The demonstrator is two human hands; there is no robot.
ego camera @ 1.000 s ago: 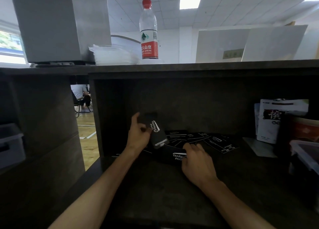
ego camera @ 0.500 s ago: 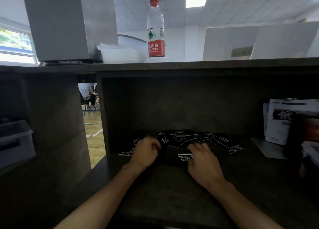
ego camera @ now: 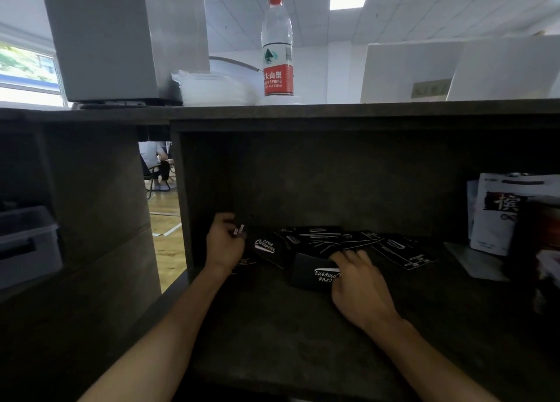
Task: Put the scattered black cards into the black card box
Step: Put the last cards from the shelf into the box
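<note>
Left hand [ego camera: 225, 244] fingers pinch black cards [ego camera: 240, 230] near shelf's back-left corner. Right hand [ego camera: 360, 286] fingers curl over black card box [ego camera: 312, 276] on shelf [ego camera: 272, 341]; scattered cards [ego camera: 391, 247] behind it.

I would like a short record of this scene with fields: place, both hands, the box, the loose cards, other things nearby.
place: dark shelf under a counter
left hand: grips a black card at the left of the shelf
right hand: holds the black card box, fingers at its opening
black card box: lies on the shelf, in front of the cards
loose cards: spread in a fan behind the box, not yet inside
nearby: white packet at right; water bottle on the counter top
</note>
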